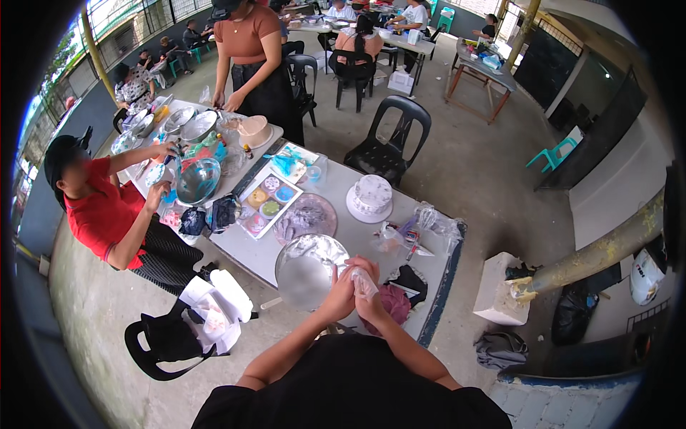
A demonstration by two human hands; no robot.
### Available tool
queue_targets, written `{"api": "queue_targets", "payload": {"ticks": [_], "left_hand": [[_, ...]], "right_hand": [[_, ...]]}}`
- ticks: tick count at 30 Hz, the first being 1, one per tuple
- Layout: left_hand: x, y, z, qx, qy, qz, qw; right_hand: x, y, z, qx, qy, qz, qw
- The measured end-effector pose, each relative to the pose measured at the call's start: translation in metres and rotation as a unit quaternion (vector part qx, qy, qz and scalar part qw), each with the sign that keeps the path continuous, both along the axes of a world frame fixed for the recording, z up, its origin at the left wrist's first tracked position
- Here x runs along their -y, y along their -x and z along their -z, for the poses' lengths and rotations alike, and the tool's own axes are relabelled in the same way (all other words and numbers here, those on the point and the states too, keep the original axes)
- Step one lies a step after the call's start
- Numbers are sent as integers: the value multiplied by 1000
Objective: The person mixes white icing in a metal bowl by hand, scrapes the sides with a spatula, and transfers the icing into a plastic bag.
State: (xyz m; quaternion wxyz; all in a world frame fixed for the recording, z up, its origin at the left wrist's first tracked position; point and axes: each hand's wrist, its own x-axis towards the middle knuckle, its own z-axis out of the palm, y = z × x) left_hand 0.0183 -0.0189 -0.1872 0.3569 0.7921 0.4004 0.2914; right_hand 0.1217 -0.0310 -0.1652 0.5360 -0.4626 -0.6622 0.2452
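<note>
My left hand point(340, 292) and my right hand point(367, 287) meet above the table's near edge, at the right rim of a metal mixing bowl point(313, 245). Between them is a crumpled clear plastic piece point(364, 283), perhaps a piping bag; which hand grips it is hard to tell. White cream coats the bowl's inside. Behind the bowl lies a round board smeared with greyish-purple icing point(305, 219). Farther back a cake with patchy white and purple icing point(373, 194) stands on a round board. A mauve cloth point(394, 305) lies just right of my hands.
A printed sheet with colored circles point(270, 201), a plastic-wrapped whisk point(427, 217) and a black cloth point(408, 284) lie on the table point(343, 174). A co-worker in red point(115, 214) works at the left; another person point(249, 59) stands beyond. Black plastic chairs point(394, 134) point(166, 338) flank the table.
</note>
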Motion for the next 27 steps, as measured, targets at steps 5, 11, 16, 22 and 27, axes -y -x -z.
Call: {"api": "queue_targets", "payload": {"ticks": [5, 11, 16, 22, 27], "left_hand": [[-6, 1, 10, -114, -105, 1, 988], [-2, 1, -3, -118, -165, -15, 979], [-1, 6, 2, -95, -167, -29, 981], [-5, 14, 3, -71, -168, -11, 983], [-6, 19, 11, -76, -145, -3, 987]], "right_hand": [[-2, -2, 5, 92, -15, 26, 995], [4, -3, 12, 59, 10, 22, 998], [5, -1, 8, 10, 42, -5, 999], [4, 0, 6, 1, 44, -33, 998], [5, 6, 3, -36, 38, -40, 998]]}}
